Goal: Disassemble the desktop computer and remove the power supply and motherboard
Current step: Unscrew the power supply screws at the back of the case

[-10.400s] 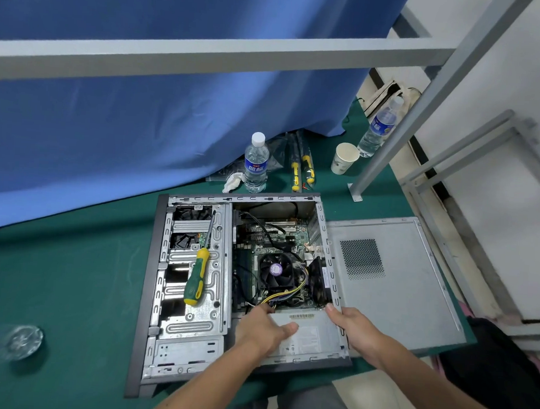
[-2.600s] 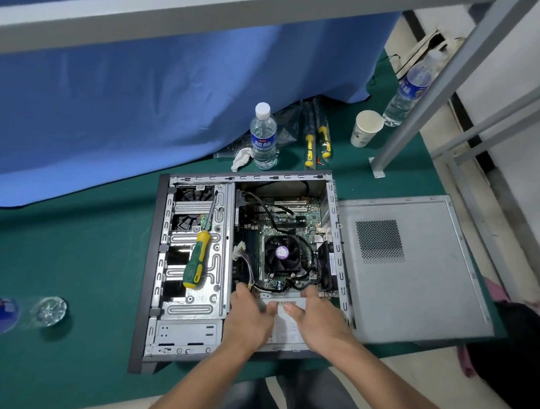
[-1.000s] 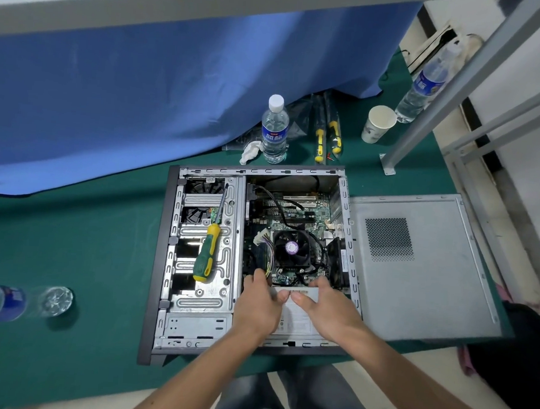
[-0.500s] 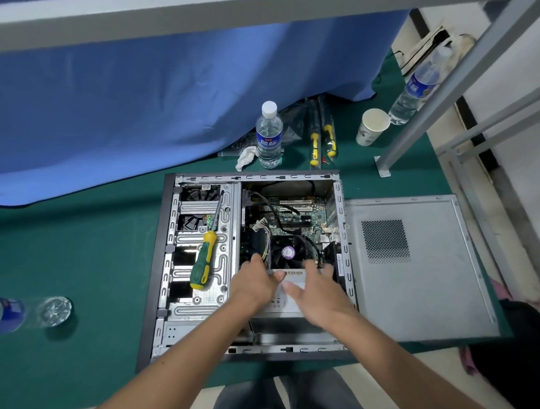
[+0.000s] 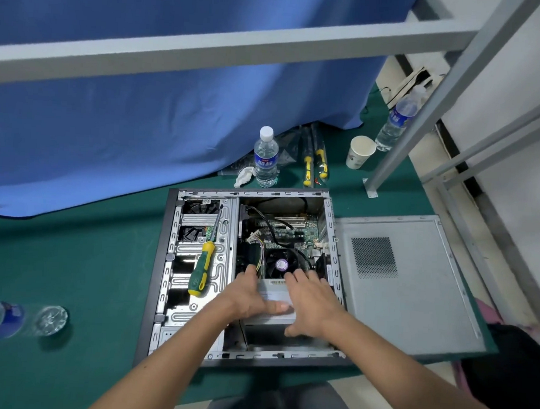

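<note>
Head view: both hands [image 5: 312,298] lifted power supply [image 5: 272,294] from case bay.

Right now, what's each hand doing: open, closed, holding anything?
Left hand: grips the power supply, fingers over its far edge, thumb across its top.
Right hand: grips the power supply's right side.

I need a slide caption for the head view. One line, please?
Both hands, left hand and right hand, grip the power supply inside the open computer case.
</note>
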Motion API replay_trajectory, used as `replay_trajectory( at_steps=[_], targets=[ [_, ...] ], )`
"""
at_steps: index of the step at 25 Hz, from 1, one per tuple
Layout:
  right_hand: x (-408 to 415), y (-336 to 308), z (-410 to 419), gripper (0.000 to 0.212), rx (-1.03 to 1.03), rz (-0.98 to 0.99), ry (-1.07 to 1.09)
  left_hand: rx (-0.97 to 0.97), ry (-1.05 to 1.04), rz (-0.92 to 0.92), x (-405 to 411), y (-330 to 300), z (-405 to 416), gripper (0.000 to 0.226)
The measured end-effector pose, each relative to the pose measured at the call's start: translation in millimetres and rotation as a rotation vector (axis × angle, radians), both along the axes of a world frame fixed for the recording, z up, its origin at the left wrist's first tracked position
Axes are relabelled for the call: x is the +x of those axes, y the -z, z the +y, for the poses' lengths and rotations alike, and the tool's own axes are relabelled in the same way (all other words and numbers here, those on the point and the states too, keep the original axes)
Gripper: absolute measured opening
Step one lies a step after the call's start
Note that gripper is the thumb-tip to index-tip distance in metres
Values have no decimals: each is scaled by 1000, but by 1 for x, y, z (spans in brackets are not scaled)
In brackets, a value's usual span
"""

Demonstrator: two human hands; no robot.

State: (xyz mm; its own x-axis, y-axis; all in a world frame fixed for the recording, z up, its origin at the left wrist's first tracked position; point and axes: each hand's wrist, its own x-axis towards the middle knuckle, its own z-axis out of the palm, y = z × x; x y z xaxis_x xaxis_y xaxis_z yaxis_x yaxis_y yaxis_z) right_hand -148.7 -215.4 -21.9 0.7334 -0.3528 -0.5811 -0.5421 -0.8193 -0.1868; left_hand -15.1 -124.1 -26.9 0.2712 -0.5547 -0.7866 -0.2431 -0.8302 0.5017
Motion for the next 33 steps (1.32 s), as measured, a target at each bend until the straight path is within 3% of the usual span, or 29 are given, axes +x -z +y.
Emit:
replay_trajectory(
  at_steps=[3, 8, 14, 21, 24, 28, 33],
  targets=[
    [0, -7, 0, 107, -52, -58, -35, -67, -37, 110, 3, -11, 9, 96],
    [-9, -44, -15, 112, -100, -240, -52, -265, 66, 45, 12, -50, 20, 80],
    [-32, -101, -54, 116, -37, -487, 175, -563, -61, -10, 24, -110, 18, 110],
    [-75, -119, -92, 119, 85, -616, 454, -668, 254, -564, -5, -140, -38, 96],
    [-102, -108, -97, 120, 130, -635, 555, -644, 298, -634, -19, -136, -62, 84],
    [-129, -89, -97, 117, 154, -688, 643, -546, 279, -508, -26, -118, -74, 93],
    [-149, -88, -99, 113, 64, -696, 553, -566, 165, -56, -33, -91, -67, 117]
  ],
)
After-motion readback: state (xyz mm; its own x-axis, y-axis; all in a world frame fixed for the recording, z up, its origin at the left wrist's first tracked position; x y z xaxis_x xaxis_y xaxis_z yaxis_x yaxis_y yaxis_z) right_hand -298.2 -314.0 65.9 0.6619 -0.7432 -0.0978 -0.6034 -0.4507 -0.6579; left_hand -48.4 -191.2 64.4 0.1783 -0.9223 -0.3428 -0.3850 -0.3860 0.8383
